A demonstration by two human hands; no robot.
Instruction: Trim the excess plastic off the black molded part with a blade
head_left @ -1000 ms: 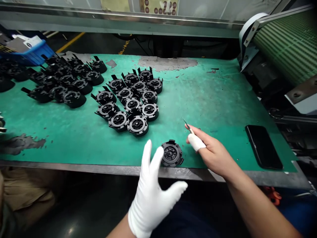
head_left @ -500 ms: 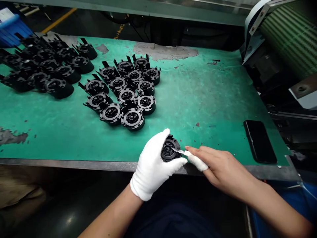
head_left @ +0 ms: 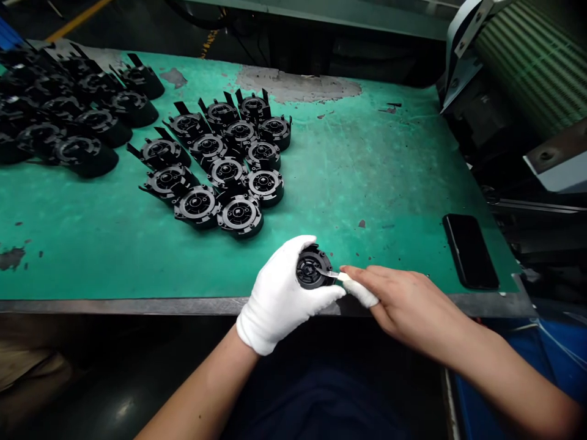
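Observation:
My left hand, in a white glove, is wrapped round a black round plastic housing near the table's front edge. The ringed face of this housing is turned up toward me. Between the fingers of my right hand is a small knife with a thin, curved metal blade and a pale handle. Its tip rests on or just over the housing's face; contact is too fine to tell. That hand is bare except for a white cover on the thumb.
Several similar black housings stand grouped at the centre left of the green table. Another cluster sits farther left. A black phone lies at the right, beside a machine with a ribbed green roller.
The camera view has shifted slightly, moving the table and housings left and up in the picture. Both hands keep their hold, and the knife tip stays at the housing's face.

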